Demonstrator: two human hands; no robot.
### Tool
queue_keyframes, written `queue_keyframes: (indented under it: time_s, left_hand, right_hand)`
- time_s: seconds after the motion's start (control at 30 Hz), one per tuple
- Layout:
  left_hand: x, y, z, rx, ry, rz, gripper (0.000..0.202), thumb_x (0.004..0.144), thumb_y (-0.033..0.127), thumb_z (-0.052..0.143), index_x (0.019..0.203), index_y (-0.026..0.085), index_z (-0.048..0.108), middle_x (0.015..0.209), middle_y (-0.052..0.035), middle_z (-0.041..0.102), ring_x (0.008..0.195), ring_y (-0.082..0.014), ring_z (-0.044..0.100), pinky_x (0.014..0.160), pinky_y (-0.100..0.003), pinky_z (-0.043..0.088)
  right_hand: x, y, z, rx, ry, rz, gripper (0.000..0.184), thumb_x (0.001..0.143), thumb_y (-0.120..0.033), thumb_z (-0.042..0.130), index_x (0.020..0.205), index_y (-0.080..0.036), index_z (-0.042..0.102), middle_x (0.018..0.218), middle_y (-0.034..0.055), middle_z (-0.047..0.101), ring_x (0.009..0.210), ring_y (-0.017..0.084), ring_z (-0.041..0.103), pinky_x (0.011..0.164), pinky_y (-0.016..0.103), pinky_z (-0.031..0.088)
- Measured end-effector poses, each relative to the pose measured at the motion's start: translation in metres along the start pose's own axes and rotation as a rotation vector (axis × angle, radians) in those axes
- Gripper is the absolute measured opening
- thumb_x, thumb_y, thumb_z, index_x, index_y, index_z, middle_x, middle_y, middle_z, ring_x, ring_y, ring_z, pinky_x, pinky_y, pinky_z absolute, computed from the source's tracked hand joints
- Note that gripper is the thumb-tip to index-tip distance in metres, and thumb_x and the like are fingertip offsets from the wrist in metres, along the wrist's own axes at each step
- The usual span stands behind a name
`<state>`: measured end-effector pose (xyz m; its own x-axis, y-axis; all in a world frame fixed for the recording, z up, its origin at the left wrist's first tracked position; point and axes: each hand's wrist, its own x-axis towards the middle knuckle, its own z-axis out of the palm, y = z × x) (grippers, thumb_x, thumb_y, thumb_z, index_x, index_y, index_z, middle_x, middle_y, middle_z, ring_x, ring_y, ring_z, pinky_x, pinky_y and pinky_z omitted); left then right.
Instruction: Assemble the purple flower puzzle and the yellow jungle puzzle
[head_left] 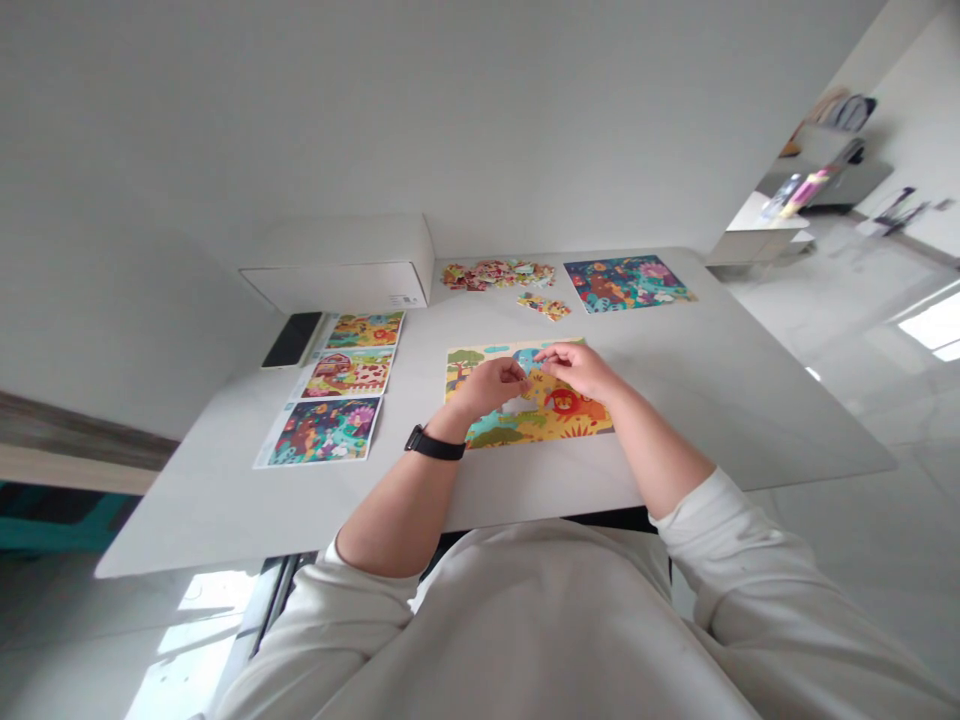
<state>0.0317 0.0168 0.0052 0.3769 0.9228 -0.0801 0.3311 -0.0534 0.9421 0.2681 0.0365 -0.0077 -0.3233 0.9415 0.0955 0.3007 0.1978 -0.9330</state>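
An animal jigsaw puzzle [574,425], with a red-maned lion, trees and a blue elephant, lies on the table in front of me. A pale gap shows near its middle. Over that gap, my left hand [495,386] is closed, thumb against curled fingers; whatever is in the pinch is too small to make out. My right hand [579,368] is by the elephant at the puzzle's upper part. Its fingers are bent toward the left hand, thumb and fingertips slightly apart, and no piece is visible between them. Both hands cover parts of the picture.
Behind the puzzle lie a heap of loose pieces [499,274] and a smaller cluster [545,306]. A dark, colourful puzzle [626,283] is at the back right. On the left are three picture sheets [345,375], a black phone [292,340] and a white box [337,285].
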Motion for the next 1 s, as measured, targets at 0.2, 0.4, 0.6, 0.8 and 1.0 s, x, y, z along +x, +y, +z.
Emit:
queue_keyframes:
  time_s: [0.2, 0.4, 0.6, 0.8, 1.0]
  left_hand:
    - [-0.001, 0.0, 0.001, 0.12, 0.024, -0.002, 0.024, 0.084, 0.038, 0.076, 0.07, 0.021, 0.066, 0.066, -0.0024, 0.07, 0.056, -0.0149, 0.058, 0.053, -0.026, 0.038]
    - [-0.001, -0.002, 0.002, 0.288, 0.052, 0.066, 0.029, 0.083, 0.038, 0.076, 0.062, 0.022, 0.065, 0.058, 0.0004, 0.061, 0.057, -0.0147, 0.049, 0.056, -0.028, 0.031]
    - [-0.001, -0.005, 0.006, 0.435, 0.096, 0.061, 0.031, 0.083, 0.04, 0.076, 0.061, 0.023, 0.063, 0.058, -0.0008, 0.06, 0.058, -0.0168, 0.049, 0.058, -0.031, 0.028]
    - [0.0, -0.009, 0.009, 0.492, 0.128, 0.072, 0.029, 0.086, 0.038, 0.074, 0.063, 0.023, 0.064, 0.062, -0.0028, 0.064, 0.059, -0.0179, 0.05, 0.06, -0.032, 0.029]
    - [0.001, -0.011, 0.008, 0.554, 0.131, 0.101, 0.029, 0.087, 0.038, 0.077, 0.063, 0.024, 0.066, 0.06, -0.003, 0.06, 0.06, -0.0188, 0.048, 0.061, -0.031, 0.029]
  right_hand:
    - [0.003, 0.004, 0.004, 0.025, -0.018, 0.007, 0.038, 0.081, -0.051, 0.088, 0.104, -0.022, 0.081, 0.085, 0.0026, 0.077, 0.079, 0.019, 0.068, 0.078, 0.031, 0.055]
    - [0.004, 0.009, 0.007, 0.047, -0.043, 0.022, 0.028, 0.08, -0.036, 0.088, 0.103, -0.022, 0.082, 0.088, 0.0034, 0.079, 0.083, 0.019, 0.073, 0.082, 0.032, 0.059]
    - [0.005, 0.015, 0.01, 0.057, -0.081, 0.003, 0.023, 0.082, -0.026, 0.086, 0.104, -0.023, 0.082, 0.094, 0.0048, 0.081, 0.089, 0.019, 0.076, 0.088, 0.034, 0.063]
    - [0.006, 0.016, 0.01, 0.026, -0.08, -0.051, 0.027, 0.083, -0.02, 0.081, 0.111, -0.023, 0.081, 0.104, 0.0062, 0.083, 0.097, 0.02, 0.077, 0.096, 0.038, 0.063]
    - [0.004, 0.016, 0.009, -0.064, -0.056, -0.054, 0.032, 0.082, -0.014, 0.078, 0.113, -0.023, 0.081, 0.107, 0.0066, 0.084, 0.093, 0.019, 0.078, 0.092, 0.036, 0.064]
